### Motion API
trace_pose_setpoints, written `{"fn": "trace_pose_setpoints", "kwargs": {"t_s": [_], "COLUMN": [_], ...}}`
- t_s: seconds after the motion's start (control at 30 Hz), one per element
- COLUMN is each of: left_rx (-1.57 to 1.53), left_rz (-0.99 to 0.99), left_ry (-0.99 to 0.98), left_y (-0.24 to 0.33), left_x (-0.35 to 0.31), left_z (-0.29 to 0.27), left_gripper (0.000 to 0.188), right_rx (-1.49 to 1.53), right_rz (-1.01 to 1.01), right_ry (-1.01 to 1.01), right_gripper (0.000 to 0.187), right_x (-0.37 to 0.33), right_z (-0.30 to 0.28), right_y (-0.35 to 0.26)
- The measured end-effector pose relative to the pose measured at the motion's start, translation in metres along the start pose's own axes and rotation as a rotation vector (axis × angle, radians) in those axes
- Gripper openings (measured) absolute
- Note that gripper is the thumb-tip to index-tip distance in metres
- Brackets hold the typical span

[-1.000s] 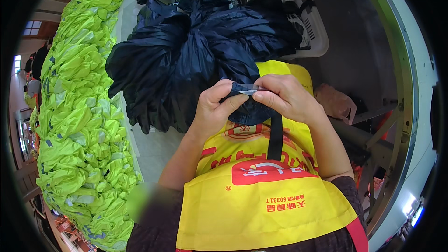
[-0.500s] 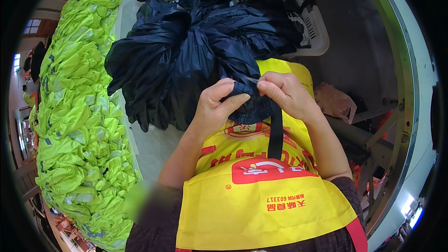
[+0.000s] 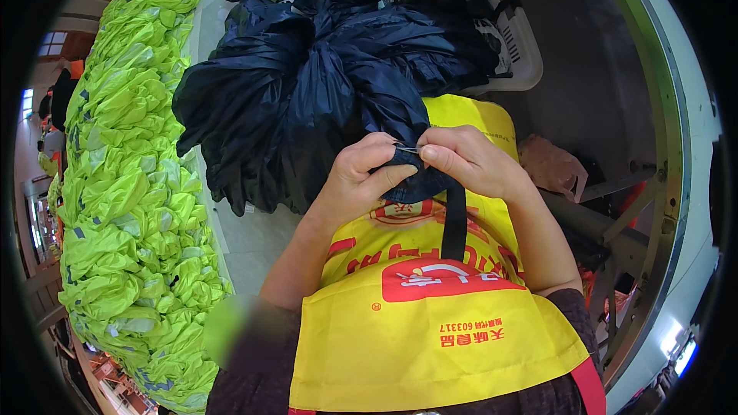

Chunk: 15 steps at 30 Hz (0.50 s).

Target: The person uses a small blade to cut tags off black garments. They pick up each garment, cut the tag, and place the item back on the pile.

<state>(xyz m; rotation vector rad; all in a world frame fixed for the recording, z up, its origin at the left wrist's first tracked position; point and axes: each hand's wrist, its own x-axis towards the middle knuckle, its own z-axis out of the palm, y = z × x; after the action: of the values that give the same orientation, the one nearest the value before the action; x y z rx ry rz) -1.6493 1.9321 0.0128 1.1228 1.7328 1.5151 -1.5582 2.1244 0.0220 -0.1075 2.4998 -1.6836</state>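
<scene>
A large bunched dark navy garment (image 3: 307, 100) of thin shiny cloth spreads out ahead of me, its near end reaching over my lap. My left hand (image 3: 365, 169) is closed on an edge of it, thumb pressing the fold from this side. Close beside it, my right hand (image 3: 465, 157) pinches slim metal tweezers (image 3: 407, 149), whose thin prongs point left onto the held edge. The exact tip contact is too small to make out. Beneath both hands lies my yellow apron (image 3: 438, 338) with red patches, and a black strap (image 3: 454, 223) runs down over it.
A long heap of neon yellow-green garments (image 3: 138, 207) lines the left side. At the far end stands a white plastic basket (image 3: 526, 54) with dark cloth and printed packaging. A metal frame (image 3: 661, 146) edges the right, near a pale crumpled bag (image 3: 550, 167).
My right hand has turned and come slightly left, bringing the tweezers' prongs down across the held edge. My left hand has shifted a little, still gripping the cloth.
</scene>
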Motion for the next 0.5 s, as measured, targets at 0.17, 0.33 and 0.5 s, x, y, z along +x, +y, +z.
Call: {"fn": "trace_pose_setpoints", "kwargs": {"t_s": [0.17,0.33,0.5], "left_rx": [0.003,0.009,0.041], "left_rz": [0.045,0.047,0.061], "left_ry": [0.02,0.033,0.016], "left_y": [0.0022,0.0017,-0.0015], "left_x": [0.002,0.0036,0.0025], "left_z": [0.0031,0.0049,0.002], "left_gripper": [0.013,0.013,0.011], "right_rx": [-0.003,0.134,0.079], "right_rz": [-0.017,-0.031,-0.001], "right_ry": [0.001,0.08,0.043], "right_gripper": [0.046,0.046,0.047], "right_x": [-0.0003,-0.004,-0.0082], "right_z": [-0.0012,-0.0011,-0.0027], "right_y": [-0.0001,0.0066,0.0067]}}
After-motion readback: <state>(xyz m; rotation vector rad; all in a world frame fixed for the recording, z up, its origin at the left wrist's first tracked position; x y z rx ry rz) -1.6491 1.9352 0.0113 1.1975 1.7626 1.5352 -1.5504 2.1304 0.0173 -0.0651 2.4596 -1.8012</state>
